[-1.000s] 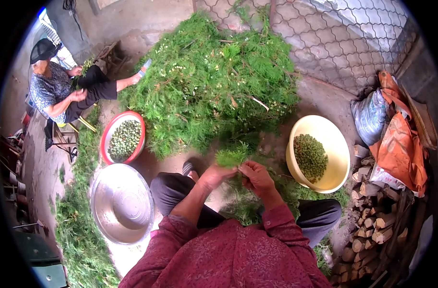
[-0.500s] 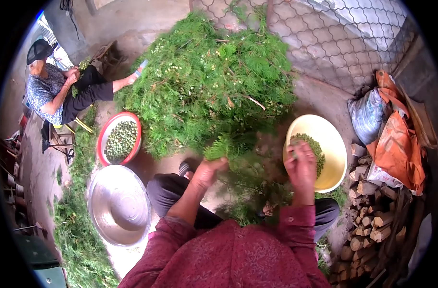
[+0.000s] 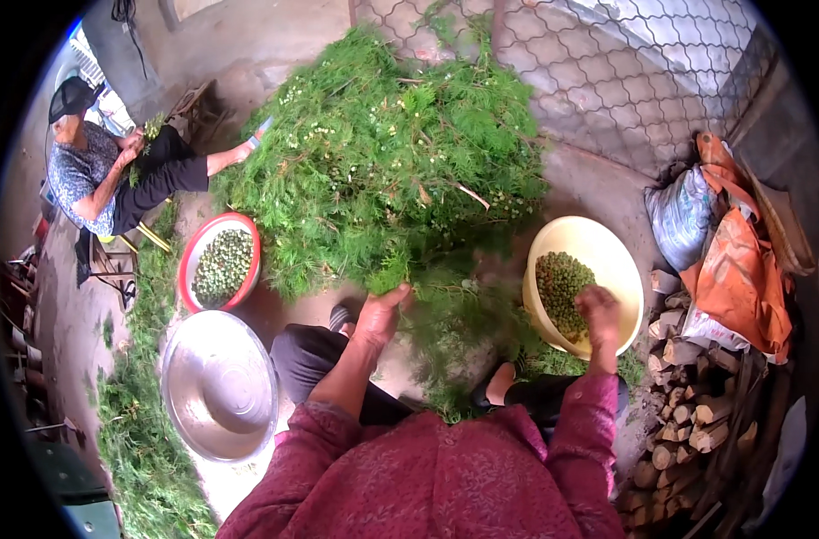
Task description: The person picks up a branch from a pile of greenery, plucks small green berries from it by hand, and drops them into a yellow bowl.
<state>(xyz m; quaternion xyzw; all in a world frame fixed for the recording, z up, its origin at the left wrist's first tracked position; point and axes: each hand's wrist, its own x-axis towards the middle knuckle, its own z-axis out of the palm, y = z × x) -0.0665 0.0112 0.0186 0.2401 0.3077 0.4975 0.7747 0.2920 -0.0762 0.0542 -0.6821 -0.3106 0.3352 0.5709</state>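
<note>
My left hand [image 3: 379, 316] is closed round a leafy green conifer branch [image 3: 459, 319], whose feathery ends hang blurred between my knees. Over the right side of a pale yellow basin [image 3: 620, 260] is my right hand [image 3: 600, 314], fingers curled in; whatever they may hold is hidden. Small round green cones [image 3: 562, 283] lie in the basin, beside that hand. Ahead of both hands rises a big heap of cut green branches [image 3: 400, 162], dotted with pale cones.
At left stand a red-rimmed basin [image 3: 190, 269] of green cones and a bare metal basin [image 3: 225, 386]. A seated person [image 3: 90, 171] handles a sprig beyond them. Stacked firewood [image 3: 688, 422], an orange sack [image 3: 742, 287] and wire mesh [image 3: 625, 81] line the right side. Greenery litters the floor.
My right hand has moved right and down, from the basin's left side to its right, uncovering more cones. My left hand, still gripping the branch, has shifted slightly left.
</note>
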